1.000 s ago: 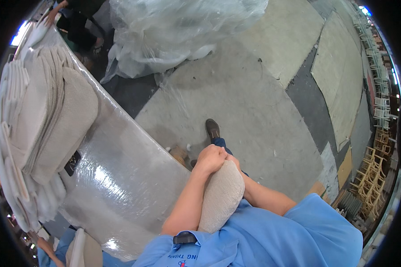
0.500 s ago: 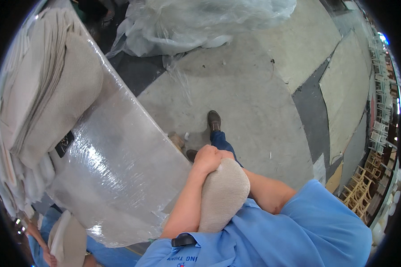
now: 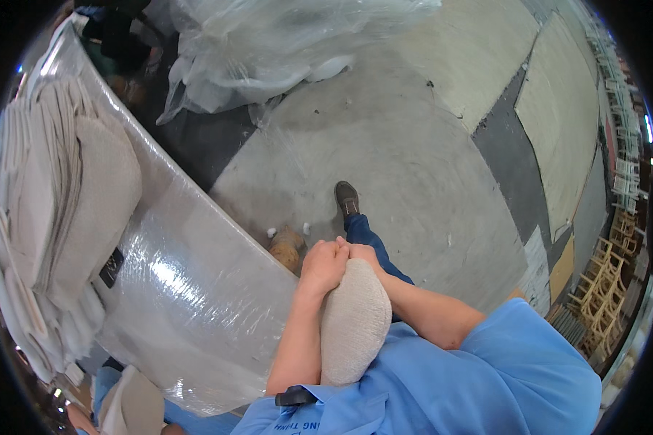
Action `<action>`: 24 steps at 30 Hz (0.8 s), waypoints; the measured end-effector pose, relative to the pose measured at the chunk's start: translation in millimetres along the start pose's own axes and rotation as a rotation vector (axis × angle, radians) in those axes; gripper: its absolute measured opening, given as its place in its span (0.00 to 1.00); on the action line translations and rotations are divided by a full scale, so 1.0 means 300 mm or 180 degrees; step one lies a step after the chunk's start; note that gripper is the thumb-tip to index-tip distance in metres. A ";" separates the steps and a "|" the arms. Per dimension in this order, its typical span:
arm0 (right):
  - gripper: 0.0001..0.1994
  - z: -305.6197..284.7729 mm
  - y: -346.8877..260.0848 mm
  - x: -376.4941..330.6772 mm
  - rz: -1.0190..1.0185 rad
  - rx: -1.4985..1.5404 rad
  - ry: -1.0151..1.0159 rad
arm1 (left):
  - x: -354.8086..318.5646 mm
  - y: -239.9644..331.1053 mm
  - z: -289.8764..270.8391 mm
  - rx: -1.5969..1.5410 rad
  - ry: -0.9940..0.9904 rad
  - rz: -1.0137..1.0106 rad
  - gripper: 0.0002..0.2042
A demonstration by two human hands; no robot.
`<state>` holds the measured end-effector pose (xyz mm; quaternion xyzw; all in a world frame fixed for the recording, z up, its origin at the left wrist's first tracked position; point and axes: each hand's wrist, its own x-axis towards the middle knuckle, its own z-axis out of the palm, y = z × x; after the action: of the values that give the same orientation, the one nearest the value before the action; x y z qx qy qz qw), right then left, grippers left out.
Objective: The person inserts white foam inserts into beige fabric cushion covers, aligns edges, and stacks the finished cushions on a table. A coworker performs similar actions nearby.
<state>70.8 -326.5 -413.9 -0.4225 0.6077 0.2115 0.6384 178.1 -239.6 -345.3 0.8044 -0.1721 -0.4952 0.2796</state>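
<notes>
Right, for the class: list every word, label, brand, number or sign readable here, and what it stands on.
Blue shirt: dark letters, upside down and partly hidden; I won't copy them out.
Black item beside the stacked pads: pale marks, too small and blurred to read.
Beige pad in the hands: no lettering shows.
Elsewhere: none I can make out.

One wide fisheye view, downward from head height

1 left hand (image 3: 323, 265); 1 right hand (image 3: 363, 254); 1 held cushion (image 3: 354, 322); 1 plastic-covered table (image 3: 203, 297); 1 shoe (image 3: 347, 199).
</notes>
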 end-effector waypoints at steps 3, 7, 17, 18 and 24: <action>0.22 -0.018 0.070 0.078 -0.0428 -0.0758 0.0149 | 0.013 -0.053 0.026 -0.0308 -0.0023 0.0076 0.21; 0.14 -0.028 0.072 0.132 -0.0002 -0.0682 -0.0100 | 0.014 -0.095 0.030 -0.0428 0.0056 0.0062 0.20; 0.17 0.015 0.122 0.143 -0.0747 -0.0948 -0.0788 | -0.015 -0.045 -0.022 -0.0082 -0.0001 -0.0068 0.20; 0.19 0.030 0.081 0.088 -0.0308 -0.0240 -0.0818 | -0.029 -0.032 -0.049 -0.0358 -0.0039 -0.0170 0.19; 0.30 0.003 0.015 -0.104 0.0363 0.1849 -0.0962 | -0.242 -0.051 -0.139 -0.1518 -0.0022 -0.0176 0.17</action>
<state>62.3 -315.8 -385.5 -0.1520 0.5636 0.1251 0.8022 182.5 -175.8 -289.2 0.7183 -0.0292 -0.5321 0.4473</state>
